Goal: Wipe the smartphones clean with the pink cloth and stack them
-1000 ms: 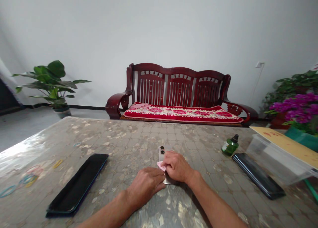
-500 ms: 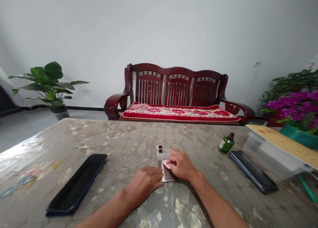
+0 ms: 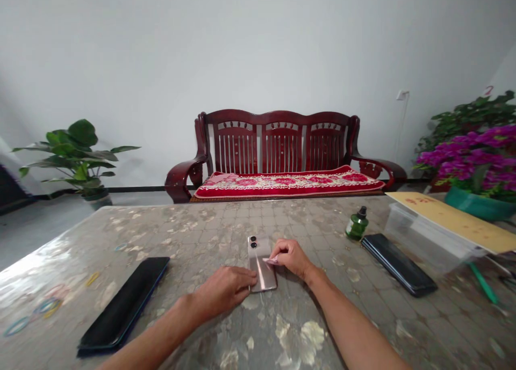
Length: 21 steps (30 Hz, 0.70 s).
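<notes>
The left hand (image 3: 223, 290), fingers flat, braced the face-down phone (image 3: 261, 265) against the table (image 3: 201, 236) so it lay steady while the right hand (image 3: 292, 256) pinched a pink cloth (image 3: 271, 260) onto its back.

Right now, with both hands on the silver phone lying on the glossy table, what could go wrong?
The silver rectangular phone lies camera-side up on the glossy patterned table, steadied only by the left hand; rubbing might slide it, scuffing the hidden face. The right hand pinches a small pink cloth on it; trapped grit might scratch it.
</notes>
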{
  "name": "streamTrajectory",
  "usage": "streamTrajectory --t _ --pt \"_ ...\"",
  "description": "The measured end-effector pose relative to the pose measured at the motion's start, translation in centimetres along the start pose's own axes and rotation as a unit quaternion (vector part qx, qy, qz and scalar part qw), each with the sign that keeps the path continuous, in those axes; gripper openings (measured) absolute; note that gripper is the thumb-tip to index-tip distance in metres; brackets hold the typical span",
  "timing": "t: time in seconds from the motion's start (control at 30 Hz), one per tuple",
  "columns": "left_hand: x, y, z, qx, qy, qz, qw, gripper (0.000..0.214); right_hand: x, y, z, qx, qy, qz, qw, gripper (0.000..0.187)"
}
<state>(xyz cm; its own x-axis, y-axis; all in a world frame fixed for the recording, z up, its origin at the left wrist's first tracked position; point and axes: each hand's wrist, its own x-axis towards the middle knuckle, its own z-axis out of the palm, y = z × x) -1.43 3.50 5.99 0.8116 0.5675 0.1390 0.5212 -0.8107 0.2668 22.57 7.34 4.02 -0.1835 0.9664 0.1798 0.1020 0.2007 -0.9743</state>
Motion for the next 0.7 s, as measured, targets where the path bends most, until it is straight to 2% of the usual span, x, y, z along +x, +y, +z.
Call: streamTrajectory --t 0.13,0.23,0.3,0.37,0.53,0.7 --pt "1.8 -1.3 -2.4 0.026 -0.071 0.002 0.997 0.047 0.6 0.6 -0.8 0.089 0.095 0.038 0.991 0.012" --pt "4.0 -2.5 -3.2 0.146 -0.090 -0.003 0.985 0.067 1.1 1.3 -1.3 0.142 0.159 0.057 0.975 0.017" --pt "5.8 -3.2 -3.4 0.215 -0.131 0.003 0.968 0.090 1.5 1.7 -1.5 0.180 0.192 0.067 0.962 0.019" --pt "7.6 -3.6 -3.4 0.261 -0.169 0.015 0.950 0.105 1.9 1.8 -1.8 0.220 0.212 0.074 0.949 0.021" --pt "10.6 -3.7 -3.8 0.281 -0.247 0.020 0.927 0.100 2.6 2.0 -2.6 0.301 0.219 0.078 0.925 0.025" --pt "11.0 -4.2 -4.4 0.255 -0.247 -0.023 0.935 0.095 3.0 2.4 -2.9 0.335 0.209 0.078 0.915 0.023"
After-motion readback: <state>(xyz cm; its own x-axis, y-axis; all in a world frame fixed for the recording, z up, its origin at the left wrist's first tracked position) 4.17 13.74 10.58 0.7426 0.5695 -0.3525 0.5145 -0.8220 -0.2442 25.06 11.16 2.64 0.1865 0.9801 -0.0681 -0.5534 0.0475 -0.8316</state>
